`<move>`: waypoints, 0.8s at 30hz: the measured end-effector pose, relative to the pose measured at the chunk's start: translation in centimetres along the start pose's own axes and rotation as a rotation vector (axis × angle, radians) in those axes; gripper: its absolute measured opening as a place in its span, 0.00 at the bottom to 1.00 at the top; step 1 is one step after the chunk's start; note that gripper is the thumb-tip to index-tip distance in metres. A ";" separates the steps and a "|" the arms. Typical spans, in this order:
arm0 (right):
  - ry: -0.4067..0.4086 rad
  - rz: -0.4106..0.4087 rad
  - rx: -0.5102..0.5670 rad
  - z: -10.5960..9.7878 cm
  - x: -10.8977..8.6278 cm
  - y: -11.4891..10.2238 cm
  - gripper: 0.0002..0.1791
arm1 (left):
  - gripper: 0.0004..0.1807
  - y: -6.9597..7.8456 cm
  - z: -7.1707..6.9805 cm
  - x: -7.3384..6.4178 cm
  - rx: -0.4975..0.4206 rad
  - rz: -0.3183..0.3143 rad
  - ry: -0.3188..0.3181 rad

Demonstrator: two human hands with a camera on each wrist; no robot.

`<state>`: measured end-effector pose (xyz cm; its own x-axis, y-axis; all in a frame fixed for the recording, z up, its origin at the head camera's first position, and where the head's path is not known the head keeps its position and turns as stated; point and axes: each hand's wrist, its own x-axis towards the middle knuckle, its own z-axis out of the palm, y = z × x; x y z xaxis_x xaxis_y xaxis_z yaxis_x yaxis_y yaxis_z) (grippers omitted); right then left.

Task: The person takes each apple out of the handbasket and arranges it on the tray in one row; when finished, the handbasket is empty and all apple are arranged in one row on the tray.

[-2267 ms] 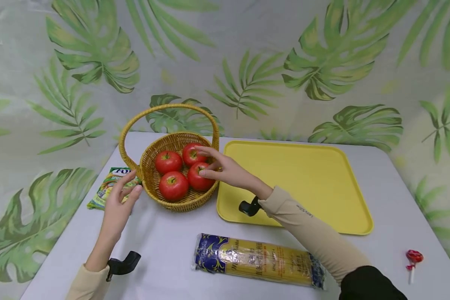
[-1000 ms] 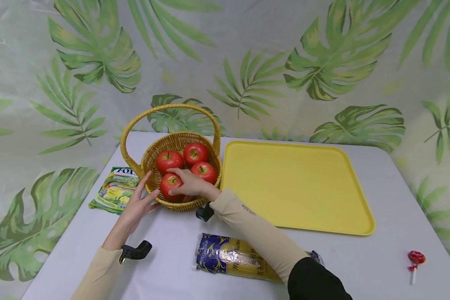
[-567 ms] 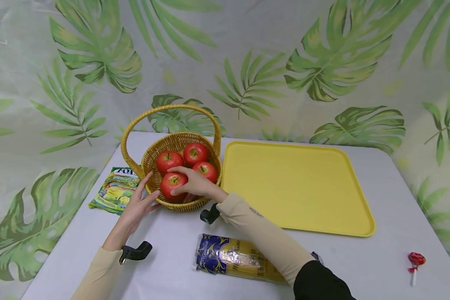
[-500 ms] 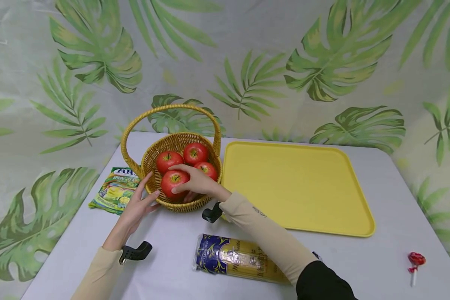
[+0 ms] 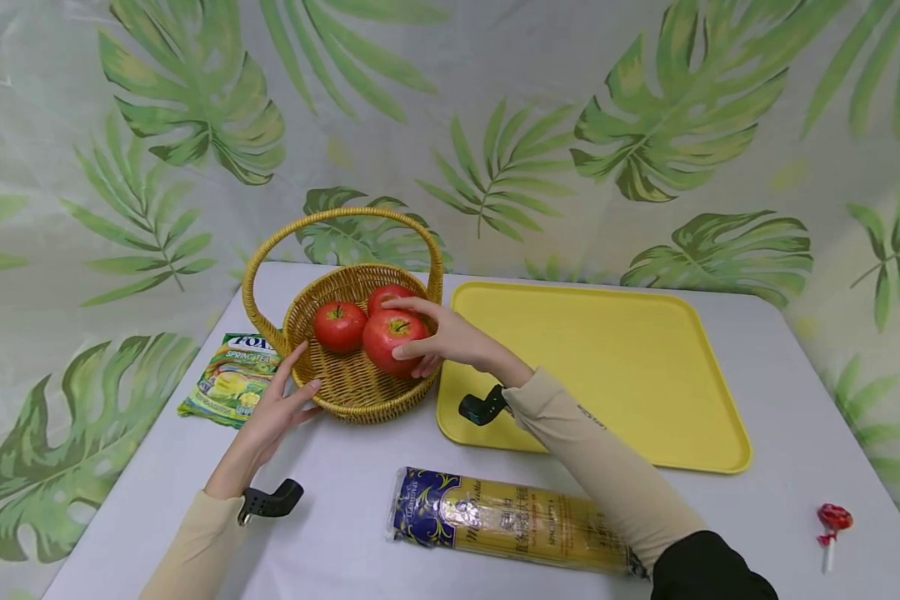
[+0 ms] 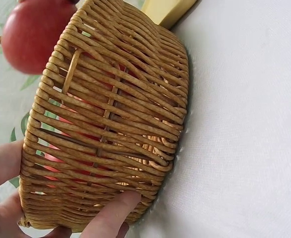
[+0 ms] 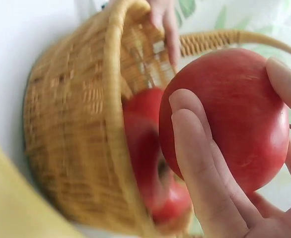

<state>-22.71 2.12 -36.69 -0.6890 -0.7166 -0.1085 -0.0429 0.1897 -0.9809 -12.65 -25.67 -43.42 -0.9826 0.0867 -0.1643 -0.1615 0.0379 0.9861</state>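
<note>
My right hand [image 5: 457, 340] holds a red apple [image 5: 387, 335] between thumb and fingers, raised above the right side of the wicker basket [image 5: 375, 410]. In the right wrist view, the fingers wrap round this apple [image 7: 235, 119] beside the basket's rim. Two more red apples show inside: one at the left [image 5: 340, 327] and one at the back [image 5: 384, 295]. The held apple and hand hide the spot at the basket's right. My left hand [image 5: 273, 412] grips the basket's near left rim; in the left wrist view, a digit [image 6: 116, 213] presses the outer weave.
A yellow tray [image 5: 592, 367] lies right of the basket, my right forearm crossing over it. In front lies a pack of spaghetti [image 5: 510, 521], partly under the right sleeve. A green-yellow candy bag [image 5: 232, 379] sits left of the basket, a red lollipop [image 5: 834, 521] far right.
The left hand has come onto the basket's rim and stayed there. The right hand first reached to the front apple, took hold of it, then lifted it up and rightward.
</note>
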 end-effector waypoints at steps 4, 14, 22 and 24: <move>0.041 0.004 -0.017 -2.2 -1.5 -0.1 0.35 | 0.39 0.0 0.0 0.0 -0.001 -0.004 -0.001; 0.191 0.032 -0.020 -7.2 -4.2 1.6 0.36 | 0.39 0.0 -0.1 0.1 -0.004 0.001 -0.008; 0.276 0.093 -0.020 -8.9 -4.8 4.0 0.37 | 0.38 -0.1 0.0 0.0 -0.002 0.000 -0.001; 0.283 0.107 -0.025 -9.1 -4.7 4.7 0.37 | 0.38 -0.1 -0.1 0.0 0.003 0.003 0.001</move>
<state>-26.24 12.46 -39.34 -0.8644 -0.4771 -0.1586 0.0258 0.2730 -0.9617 -12.67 -25.73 -43.56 -0.9831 0.0861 -0.1617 -0.1586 0.0410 0.9865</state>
